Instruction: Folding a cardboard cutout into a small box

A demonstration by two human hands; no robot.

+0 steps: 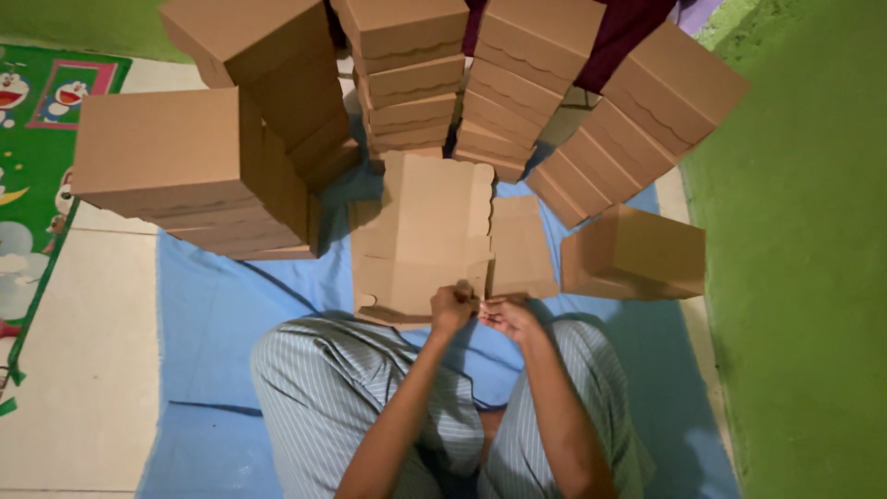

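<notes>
A flat, unfolded brown cardboard box blank [427, 231] lies on the blue mat [217, 314] in front of my crossed legs. My left hand [452, 306] grips its near edge by a small tab, fingers closed. Touching that same near edge, my right hand [506, 315] pinches the cardboard just right of the left hand. A side flap [522, 245] of the blank sticks out to the right.
Several stacks of folded brown boxes [411, 83] ring the far side, leaning stacks at left [185, 157] and right [637, 120]. One single folded box [637, 254] sits to the right. A green wall [804, 259] is at right, and a cartoon rug [32, 139] lies at left.
</notes>
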